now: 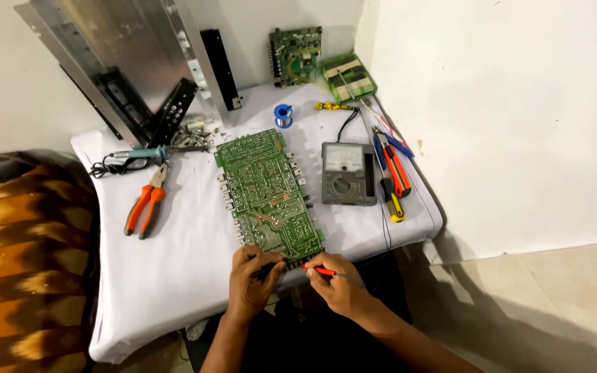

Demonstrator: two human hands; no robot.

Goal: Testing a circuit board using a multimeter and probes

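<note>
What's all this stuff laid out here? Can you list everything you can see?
circuit board: one, green, middle of table
meter: one, grey, right of board
pliers: one, orange handles, left side
soldering iron: one, teal handle, above pliers
solder spool: one, blue, back centre
small board: one, green, leaning on wall
metal panel: one, silver, back left
hand tools: several, red, blue, yellow, right edge
table: one, white cloth
left hand: holds black probe
right hand: holds red probe
</note>
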